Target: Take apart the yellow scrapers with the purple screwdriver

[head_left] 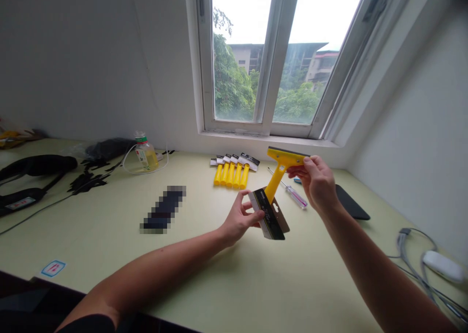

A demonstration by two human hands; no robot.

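Above the table, my right hand (321,184) grips a yellow scraper (274,183) by the right end of its wide head. The handle slants down to the left, and its lower end is at a folded black-and-white cardboard packaging card (269,220). My left hand (237,221) pinches that card along its left side, thumb in front. How far the handle reaches into the card is hidden. Behind my hands, several more yellow scrapers (230,174) lie side by side, handles toward me, their heads inside similar cards.
A screwdriver (297,197) with a clear handle lies behind the scraper. A dark flat object (351,202) is beyond my right wrist. Cables (405,247) and a white mouse-like object (443,266) are at right. Left stand a bottle (146,157), a pixelated dark object (163,211) and black headphones (40,169).
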